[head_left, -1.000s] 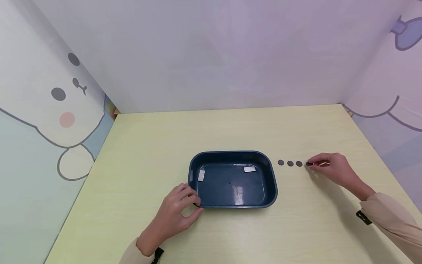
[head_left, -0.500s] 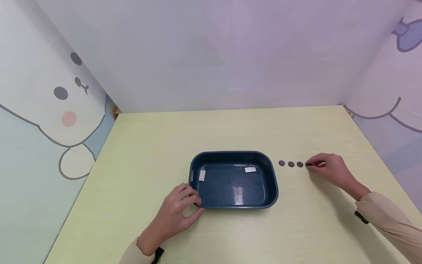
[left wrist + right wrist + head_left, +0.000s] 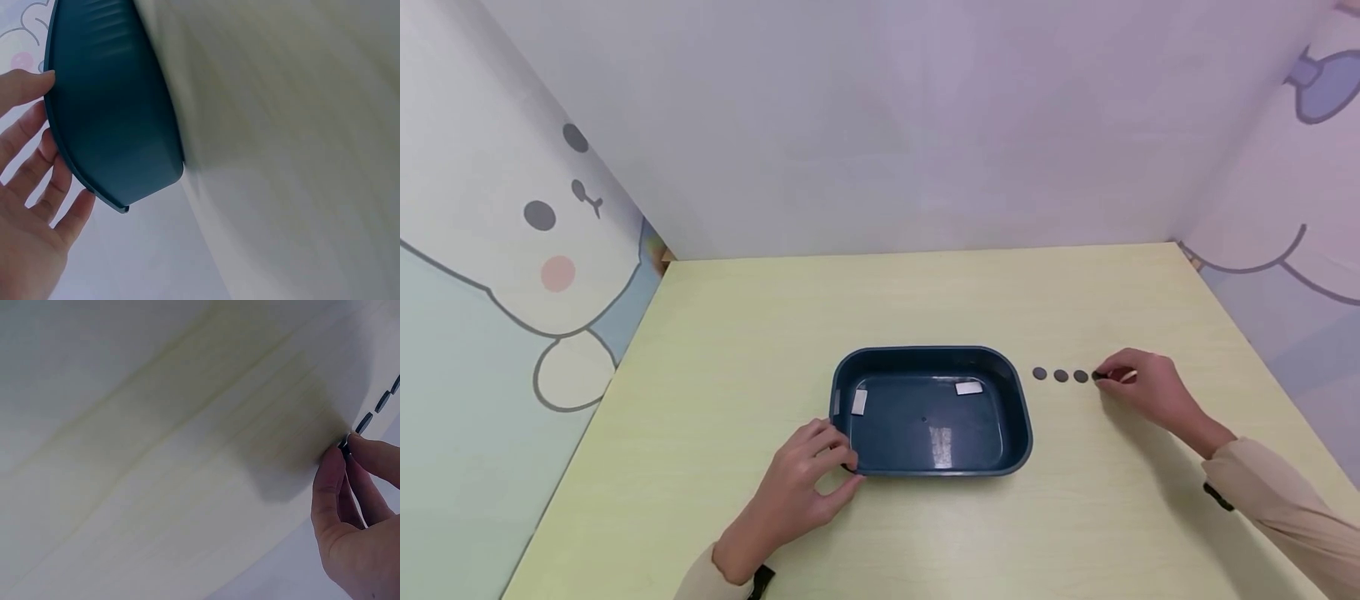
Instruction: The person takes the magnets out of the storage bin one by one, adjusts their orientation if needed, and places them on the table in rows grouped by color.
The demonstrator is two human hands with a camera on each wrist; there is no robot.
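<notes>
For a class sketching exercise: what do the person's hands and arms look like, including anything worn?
The left hand and right hand look bare, without gloves. The left sleeve and right sleeve are beige, the right visibly creased. A black piece shows at each wrist, too small to identify.

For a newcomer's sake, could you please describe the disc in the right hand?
On the pale table, right of the blue tray, is a row of dark discs. Pick the disc farthest from the tray, the only one the right hand pinches.
</notes>
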